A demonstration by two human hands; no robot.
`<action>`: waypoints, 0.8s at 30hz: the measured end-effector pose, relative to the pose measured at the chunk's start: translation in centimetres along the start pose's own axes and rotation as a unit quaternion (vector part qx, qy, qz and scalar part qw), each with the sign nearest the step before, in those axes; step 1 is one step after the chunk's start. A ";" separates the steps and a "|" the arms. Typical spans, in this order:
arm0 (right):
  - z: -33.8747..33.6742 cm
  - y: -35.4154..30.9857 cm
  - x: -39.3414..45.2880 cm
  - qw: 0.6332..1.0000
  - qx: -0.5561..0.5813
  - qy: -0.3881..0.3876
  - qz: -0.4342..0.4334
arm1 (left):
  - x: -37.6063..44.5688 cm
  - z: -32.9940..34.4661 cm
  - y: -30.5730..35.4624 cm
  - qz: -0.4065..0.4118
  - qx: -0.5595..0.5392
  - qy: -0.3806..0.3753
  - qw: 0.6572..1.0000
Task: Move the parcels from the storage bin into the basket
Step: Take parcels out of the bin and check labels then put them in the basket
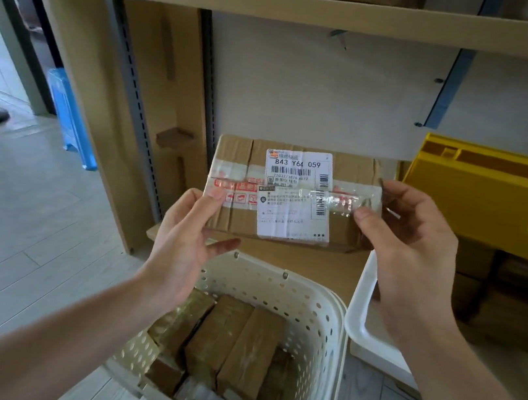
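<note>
I hold a brown cardboard parcel (291, 193) with a white shipping label and red-printed tape up in front of me, above the basket. My left hand (192, 237) pinches its left edge with the thumb on top. My right hand (409, 252) grips its right edge, thumb on the clear tape. Below stands the cream perforated basket (318, 307) with several brown parcels (235, 339) standing inside. The white storage bin (361, 320) sits to the right of the basket; its inside is mostly hidden by my right arm.
A yellow plastic crate (495, 200) and stacked cardboard boxes (520, 306) are at the right. A wooden shelf board (284, 7) with a carton on it runs overhead. A shelf upright (129, 83) and a blue stool (72, 120) stand at the left on the pale floor.
</note>
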State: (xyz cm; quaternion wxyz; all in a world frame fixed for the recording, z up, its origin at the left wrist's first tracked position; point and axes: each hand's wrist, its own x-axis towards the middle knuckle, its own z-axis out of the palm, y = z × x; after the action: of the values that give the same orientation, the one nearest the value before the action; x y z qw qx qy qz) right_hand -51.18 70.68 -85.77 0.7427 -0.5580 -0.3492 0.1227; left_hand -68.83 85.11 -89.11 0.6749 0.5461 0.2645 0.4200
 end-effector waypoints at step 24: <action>-0.8 0.3 0.2 0.998 -0.053 -0.031 -0.016 | 0.0 -0.4 -0.8 -0.012 0.010 -0.013 1.000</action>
State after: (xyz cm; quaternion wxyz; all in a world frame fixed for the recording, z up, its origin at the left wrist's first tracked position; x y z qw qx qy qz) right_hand -50.49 70.29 -86.09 0.7030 -0.5868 -0.3867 0.1097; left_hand -68.96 85.32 -89.99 0.6777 0.5550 0.2670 0.4018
